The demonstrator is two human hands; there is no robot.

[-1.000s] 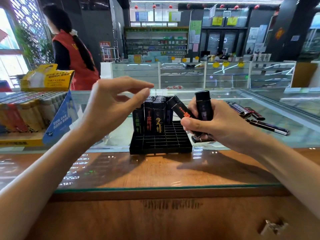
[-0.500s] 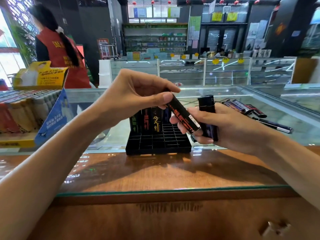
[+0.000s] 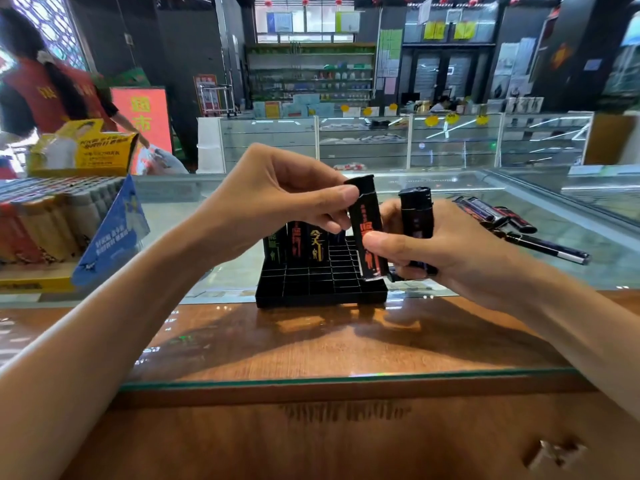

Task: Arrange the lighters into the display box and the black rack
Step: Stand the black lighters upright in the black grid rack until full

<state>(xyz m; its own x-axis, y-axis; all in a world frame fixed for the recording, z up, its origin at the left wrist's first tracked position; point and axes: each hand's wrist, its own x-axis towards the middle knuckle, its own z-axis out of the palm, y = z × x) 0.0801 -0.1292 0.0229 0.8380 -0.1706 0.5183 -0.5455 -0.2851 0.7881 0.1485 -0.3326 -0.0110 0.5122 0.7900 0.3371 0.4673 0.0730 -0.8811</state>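
Observation:
A black grid rack (image 3: 322, 285) stands on the glass counter, with several black lighters (image 3: 296, 244) upright in its back rows. My left hand (image 3: 277, 202) pinches the top of a black lighter with red print (image 3: 367, 230), held nearly upright above the rack's right side. My right hand (image 3: 440, 251) touches that lighter's lower part with its thumb and grips another black lighter (image 3: 417, 220). The display box (image 3: 104, 244) with rows of coloured lighters sits at the far left.
A few loose black lighters (image 3: 498, 216) and a pen (image 3: 550, 249) lie on the glass to the right. A yellow carton (image 3: 83, 147) stands behind the display box. A person in a red vest (image 3: 52, 91) is behind the counter at left.
My left hand reached over and took hold of the red-print lighter from my right hand, then turned it from slanted to nearly upright. The person behind the counter moved left.

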